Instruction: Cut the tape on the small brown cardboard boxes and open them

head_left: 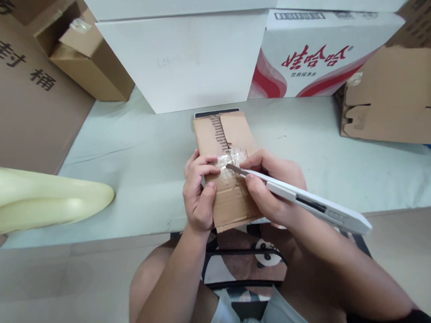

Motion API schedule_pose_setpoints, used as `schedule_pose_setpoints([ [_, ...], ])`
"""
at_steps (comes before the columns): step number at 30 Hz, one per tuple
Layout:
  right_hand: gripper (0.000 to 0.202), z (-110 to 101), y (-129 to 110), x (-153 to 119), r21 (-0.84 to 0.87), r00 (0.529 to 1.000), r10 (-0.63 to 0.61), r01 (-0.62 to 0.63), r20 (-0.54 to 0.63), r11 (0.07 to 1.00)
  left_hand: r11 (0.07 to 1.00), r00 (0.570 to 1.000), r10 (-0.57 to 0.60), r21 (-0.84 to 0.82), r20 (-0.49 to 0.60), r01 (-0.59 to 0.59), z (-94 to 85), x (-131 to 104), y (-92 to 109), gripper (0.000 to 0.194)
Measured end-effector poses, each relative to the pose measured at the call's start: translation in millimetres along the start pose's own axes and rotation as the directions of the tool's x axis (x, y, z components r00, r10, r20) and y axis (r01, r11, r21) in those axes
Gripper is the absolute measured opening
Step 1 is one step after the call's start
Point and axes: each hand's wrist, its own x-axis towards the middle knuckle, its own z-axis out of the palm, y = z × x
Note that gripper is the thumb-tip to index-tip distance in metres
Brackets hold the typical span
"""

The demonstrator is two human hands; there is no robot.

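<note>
A small flat cardboard box [231,200] lies at the near edge of the table, its top torn along a strip of corrugation and crossed by clear tape [224,170]. My left hand [201,194] grips the box along its left side, fingers curled over onto the top. In my right hand [275,183] is a white utility knife [317,204]. Its blade is out, and the tip is at the tape near the middle of the box; I cannot tell how deep it sits. Behind the box's far end shows the edge of a dark, white-rimmed flat object [217,113].
White cartons [184,60] stand along the back, one [305,60] with red printing. Brown cardboard boxes are at left [94,65] and right [393,102]. A pale yellow rounded object [49,199] juts in from the left over the pale table [147,173].
</note>
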Motion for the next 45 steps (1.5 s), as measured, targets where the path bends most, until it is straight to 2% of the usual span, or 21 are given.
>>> schedule_pose_setpoints([
  [11,0.008,0.2,-0.4,0.0,0.0,1.0,0.001,-0.001,-0.001,1.0,0.999,1.0,-0.009,-0.031,-0.001,0.009,-0.2,0.2,0.4,0.016],
  [19,0.007,-0.2,1.2,-0.3,-0.002,1.0,0.0,0.0,0.001,1.0,0.999,1.0,0.01,0.034,0.006,-0.01,-0.1,0.0,-0.1,0.019],
  [30,0.008,0.1,0.3,-0.1,0.004,1.0,0.004,-0.004,0.001,1.0,1.0,1.0,-0.002,-0.02,0.001,0.002,0.1,-0.3,0.0,0.017],
  [37,0.008,0.5,0.5,-0.3,-0.005,1.0,0.022,-0.022,0.006,1.0,1.0,1.0,0.001,0.001,0.002,-0.001,0.1,0.0,0.3,0.018],
  [45,0.012,1.3,1.9,-0.2,0.007,1.0,0.004,-0.004,-0.008,1.0,0.998,1.0,0.002,-0.067,0.007,-0.002,-0.7,-0.4,-1.1,0.017],
])
